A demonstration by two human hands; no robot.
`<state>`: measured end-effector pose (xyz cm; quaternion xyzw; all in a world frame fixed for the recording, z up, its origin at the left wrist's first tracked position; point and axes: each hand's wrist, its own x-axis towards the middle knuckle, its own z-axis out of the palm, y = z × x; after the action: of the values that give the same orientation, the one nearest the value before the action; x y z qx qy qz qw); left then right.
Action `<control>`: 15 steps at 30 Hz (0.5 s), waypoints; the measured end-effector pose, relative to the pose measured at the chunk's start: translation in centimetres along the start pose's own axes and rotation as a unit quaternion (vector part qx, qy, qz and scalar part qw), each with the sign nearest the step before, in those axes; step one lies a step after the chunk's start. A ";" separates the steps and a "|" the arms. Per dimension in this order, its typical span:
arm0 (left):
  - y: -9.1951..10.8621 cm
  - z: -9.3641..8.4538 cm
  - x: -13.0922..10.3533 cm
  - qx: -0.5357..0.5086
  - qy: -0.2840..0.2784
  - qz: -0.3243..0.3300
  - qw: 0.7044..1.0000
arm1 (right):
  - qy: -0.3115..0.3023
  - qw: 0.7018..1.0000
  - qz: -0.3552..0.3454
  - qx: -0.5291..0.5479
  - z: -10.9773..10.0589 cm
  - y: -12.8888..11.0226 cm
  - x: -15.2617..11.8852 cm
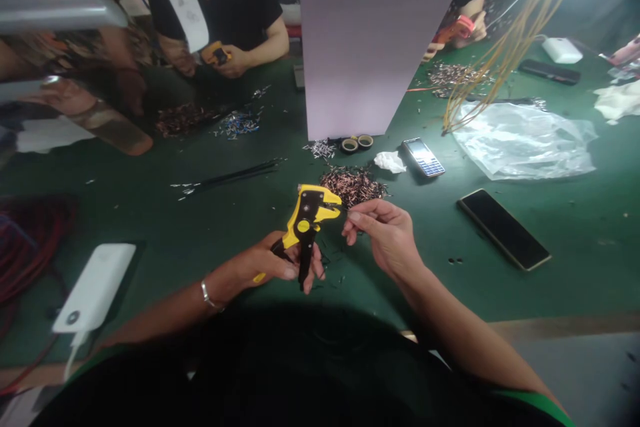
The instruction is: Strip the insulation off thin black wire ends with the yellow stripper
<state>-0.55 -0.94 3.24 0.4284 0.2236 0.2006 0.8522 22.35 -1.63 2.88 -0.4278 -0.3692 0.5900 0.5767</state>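
My left hand [280, 260] is wrapped round the handles of a yellow and black wire stripper [306, 213], whose jaws point right. Close to those jaws, my right hand [383, 230] has thumb and forefinger pinched together; what they hold, if anything, is too small to make out. Just beyond both hands lies a pile of short copper-coloured and black pieces [353, 185]. Small dark scraps [330, 260] are scattered on the green table [240, 220] beside the tool.
Behind the pile stand a pale panel [350, 47] and two tape rolls [357, 143]. Right are a keypad phone [424, 157], a dark smartphone [503, 229] and a plastic bag [525, 140]. A white power bank [95, 288] lies left. People work across the table.
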 end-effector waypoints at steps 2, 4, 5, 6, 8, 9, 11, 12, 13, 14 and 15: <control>-0.1 0.0 0.0 0.000 -0.001 -0.003 1.000 | -0.003 1.000 0.004 -0.002 0.0 0.1 0.0; -0.1 0.0 0.0 0.000 -0.006 -0.003 1.000 | -0.005 1.000 0.011 -0.001 0.0 0.1 0.0; -0.1 0.0 0.0 -0.002 -0.010 0.001 1.000 | -0.006 1.000 0.014 0.002 0.0 0.1 0.0; -0.1 0.0 0.0 -0.002 -0.013 0.005 1.000 | -0.007 1.000 0.017 0.007 0.1 0.1 0.0; -0.2 -0.1 0.0 -0.001 -0.018 0.012 1.000 | -0.010 1.000 0.022 0.016 0.1 0.1 0.1; -0.2 -0.2 -0.1 0.000 -0.018 0.015 1.000 | -0.012 0.999 0.025 0.018 0.1 0.1 0.1; -0.3 -0.3 -0.1 0.002 -0.018 0.016 1.000 | -0.016 0.999 0.029 0.015 0.0 0.1 0.1; -0.3 -0.4 -0.1 0.000 -0.018 0.016 1.000 | -0.018 0.999 0.029 0.012 0.0 0.1 0.1; -0.4 -0.4 -0.1 -0.003 -0.019 0.015 1.000 | -0.018 0.999 0.027 0.010 -0.1 0.1 0.1; -0.4 -0.5 -0.1 -0.006 -0.018 0.015 1.000 | -0.017 1.000 0.021 0.007 -0.1 0.0 0.1; -0.5 -0.5 -0.1 -0.011 -0.017 0.016 1.000 | -0.015 1.000 0.012 0.002 -0.1 0.0 0.0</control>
<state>-0.82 -0.88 2.59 0.4255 0.2002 0.2097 0.8573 22.45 -1.67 2.84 -0.4218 -0.3716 0.6041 0.5649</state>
